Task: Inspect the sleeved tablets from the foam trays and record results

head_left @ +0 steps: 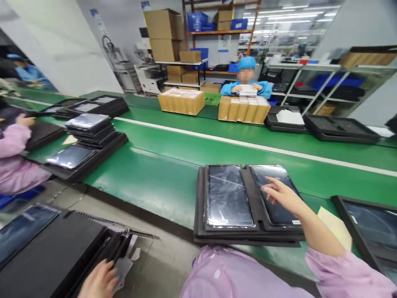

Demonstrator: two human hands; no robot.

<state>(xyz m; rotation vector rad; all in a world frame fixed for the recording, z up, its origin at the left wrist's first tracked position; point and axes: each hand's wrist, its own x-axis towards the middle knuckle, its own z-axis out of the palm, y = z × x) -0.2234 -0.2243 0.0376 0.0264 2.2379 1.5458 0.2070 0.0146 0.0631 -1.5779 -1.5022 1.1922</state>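
My right hand is above the right-hand tablet, its fingers apart and holding nothing; I cannot tell whether a fingertip touches the glass. A second tablet lies to the left of it. Both sit in recesses of a black foam tray, which rests on another such tray. Low on the left, my left hand, slightly blurred, has its fingers loosely apart beside a stack of black trays. A tablet lies in the top one. Crumpled clear plastic shows just past those fingers.
A green bench with a white line runs across. Yellow paper and another tray lie to the right. Stacked tablets stand left, near a co-worker's pink sleeve. Opposite, a person in blue handles white items behind cardboard boxes.
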